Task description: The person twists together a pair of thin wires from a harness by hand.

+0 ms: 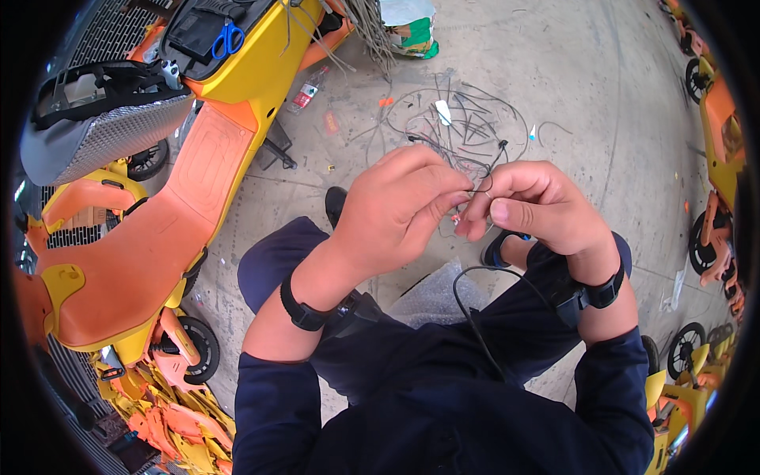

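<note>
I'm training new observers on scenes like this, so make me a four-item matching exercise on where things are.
Things:
1. Blue-handled scissors
2. Bubble wrap
3. Clear bottle
4. Thin dark wire

Places:
A. On the floor, beside the orange-and-yellow scooter
B. At the fingertips of the left hand
C. On top of the orange-and-yellow scooter
D. Between the navy trouser legs

Right pairs: 1-C, 2-D, 3-A, 4-B
</note>
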{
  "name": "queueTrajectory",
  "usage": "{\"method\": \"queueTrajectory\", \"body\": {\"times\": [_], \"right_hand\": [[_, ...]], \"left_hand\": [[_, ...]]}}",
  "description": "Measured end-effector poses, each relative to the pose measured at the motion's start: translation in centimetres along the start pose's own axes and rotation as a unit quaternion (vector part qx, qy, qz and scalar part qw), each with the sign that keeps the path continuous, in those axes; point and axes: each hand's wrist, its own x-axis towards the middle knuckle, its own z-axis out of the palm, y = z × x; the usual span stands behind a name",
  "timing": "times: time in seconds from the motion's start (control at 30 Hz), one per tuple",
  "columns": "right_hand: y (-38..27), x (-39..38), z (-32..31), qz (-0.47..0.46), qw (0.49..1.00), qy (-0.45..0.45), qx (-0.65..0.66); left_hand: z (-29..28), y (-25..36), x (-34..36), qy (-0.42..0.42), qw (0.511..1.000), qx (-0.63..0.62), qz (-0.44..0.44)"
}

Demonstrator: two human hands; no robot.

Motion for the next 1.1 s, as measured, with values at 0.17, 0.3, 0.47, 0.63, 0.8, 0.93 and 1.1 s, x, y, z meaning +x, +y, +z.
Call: {"method": "queueTrajectory", "body": {"times": [0.17,0.3,0.47,0.63,0.8,0.93,1.1], "right_hand": [[-0.1,0.0,0.4,0.033,0.999,-0.006,0.037],[0.5,0.2,0.8,0.004,0.998,0.045,0.035],[0.7,0.3,1.3,-0.017,0.991,0.117,-0.057],[1.0,0.2,1.9,-0.047,0.982,0.142,-0.118],[1.1,0.2,2.0,-0.064,0.967,0.147,-0.198],[1.5,0.5,2.1,-0.112,0.941,0.167,-0.272],[1.5,0.5,2.1,-0.128,0.927,0.17,-0.309]], "left_hand": [[0.0,0.0,0.2,-0.01,0.999,-0.046,-0.008],[1.6,0.3,-0.1,0.095,0.975,-0.154,-0.128],[0.9,0.5,0.0,0.088,0.994,-0.049,-0.034],[1.4,1.0,-0.2,0.013,0.984,0.179,0.003],[1.8,0.6,-0.7,0.014,0.983,0.182,-0.009],[2.0,0.8,-0.7,0.063,0.965,0.252,-0.024],[1.9,1.1,-0.7,0.038,0.96,0.278,-0.011]]}}
